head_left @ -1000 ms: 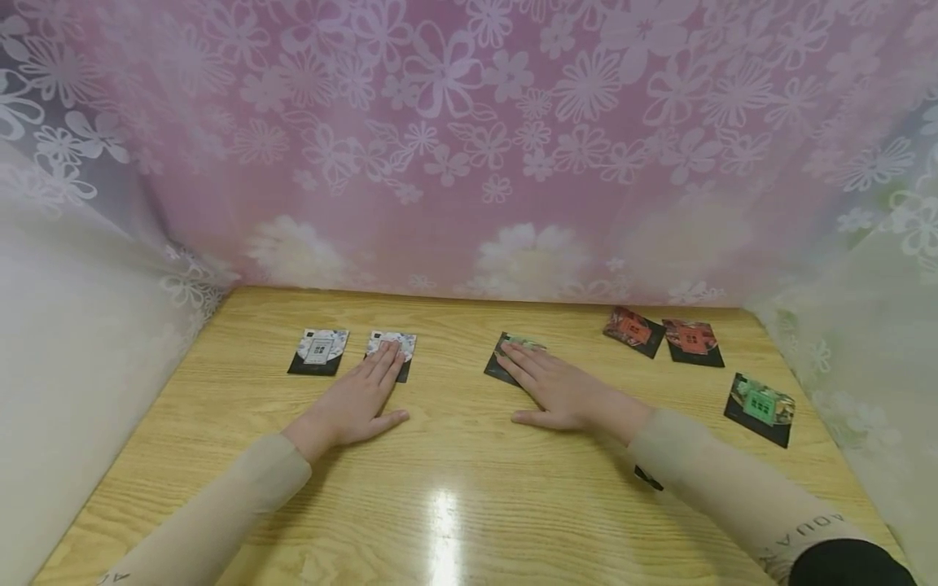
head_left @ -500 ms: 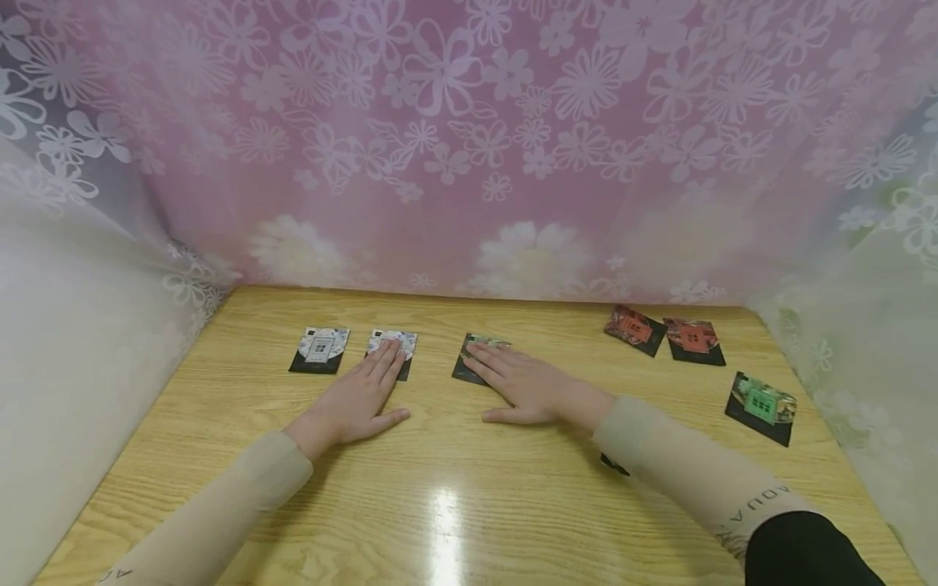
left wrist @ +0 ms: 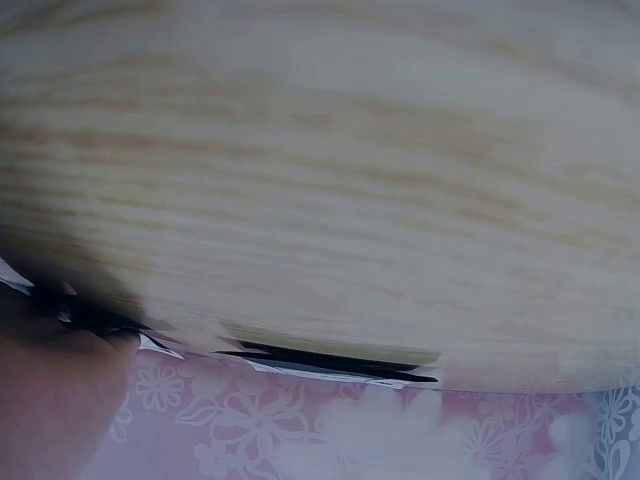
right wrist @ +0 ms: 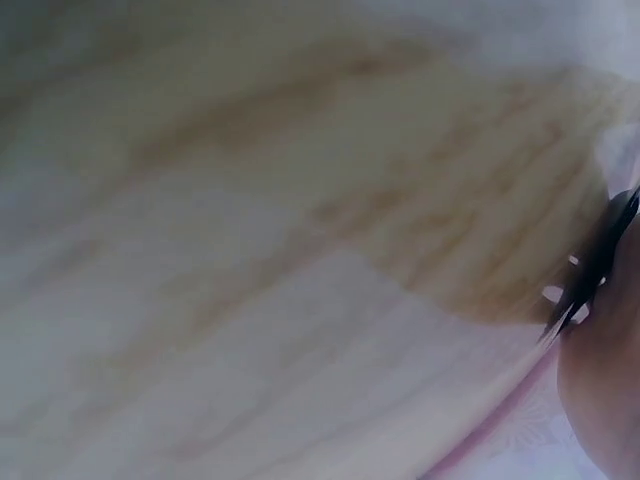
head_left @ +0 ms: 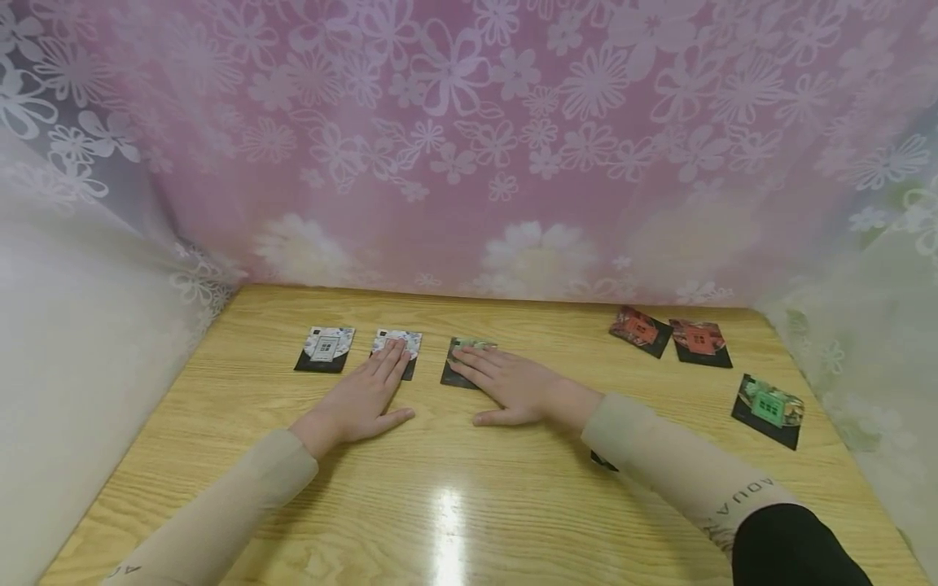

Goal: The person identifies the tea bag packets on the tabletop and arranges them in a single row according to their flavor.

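My left hand lies with straight fingers on a square flat packet with a white floral top and black lower part, whose middle it covers. To its right, the straight fingers of my right hand rest on a green-and-black square packet, thumb spread on the table. A white-and-black packet with a grey label lies untouched at the left. In the left wrist view, part of my hand shows beside a thin packet edge. The right wrist view catches my hand against a dark packet edge.
Two red-and-black packets lie at the back right of the wooden table. Nearer the right edge is another green packet. A small dark piece shows under the right sleeve, mostly hidden. A pink flowered curtain hangs behind.
My right hand has slid leftward across the table, and the green packet under its fingers has moved with it, closer to the left hand's packet. The left hand stays on its packet.
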Demonstrator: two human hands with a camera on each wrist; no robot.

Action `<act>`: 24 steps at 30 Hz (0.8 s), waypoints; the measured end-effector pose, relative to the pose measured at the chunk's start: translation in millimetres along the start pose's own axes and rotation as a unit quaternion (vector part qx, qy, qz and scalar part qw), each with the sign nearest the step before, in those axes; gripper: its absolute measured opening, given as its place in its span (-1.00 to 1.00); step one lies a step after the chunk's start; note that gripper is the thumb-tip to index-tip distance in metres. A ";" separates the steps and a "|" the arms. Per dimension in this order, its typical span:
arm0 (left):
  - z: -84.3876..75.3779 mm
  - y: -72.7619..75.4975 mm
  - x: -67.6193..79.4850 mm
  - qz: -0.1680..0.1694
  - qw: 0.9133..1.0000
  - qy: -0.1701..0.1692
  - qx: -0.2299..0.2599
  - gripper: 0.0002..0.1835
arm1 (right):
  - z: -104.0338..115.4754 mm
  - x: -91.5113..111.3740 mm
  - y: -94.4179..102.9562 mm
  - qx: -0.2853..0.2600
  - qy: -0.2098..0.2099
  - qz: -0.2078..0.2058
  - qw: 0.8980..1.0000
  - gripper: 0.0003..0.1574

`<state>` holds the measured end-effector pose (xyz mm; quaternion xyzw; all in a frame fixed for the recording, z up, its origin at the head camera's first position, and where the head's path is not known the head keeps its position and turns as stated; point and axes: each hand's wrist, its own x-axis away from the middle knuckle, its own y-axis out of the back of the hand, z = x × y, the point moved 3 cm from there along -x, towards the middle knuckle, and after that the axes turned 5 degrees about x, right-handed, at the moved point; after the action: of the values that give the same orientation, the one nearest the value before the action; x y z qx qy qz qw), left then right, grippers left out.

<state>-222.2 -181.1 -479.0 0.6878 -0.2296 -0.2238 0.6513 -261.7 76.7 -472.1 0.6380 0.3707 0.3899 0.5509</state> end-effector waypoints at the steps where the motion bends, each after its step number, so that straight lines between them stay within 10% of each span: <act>1: -0.2 0.4 -0.1 0.001 1.000 0.001 0.000 -0.03 | 0.1 -0.6 0.6 -0.002 0.000 -0.001 1.000 0.11; 24: 2.7 -5.2 -0.8 0.005 1.000 0.009 -0.011 -0.02 | -4.8 -10.4 -2.2 -0.010 0.009 -0.015 1.000 0.07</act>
<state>-224.4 -182.4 -484.4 0.6814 -0.2251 -0.2168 0.6619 -270.5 69.6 -474.8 0.6234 0.3814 0.3908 0.5596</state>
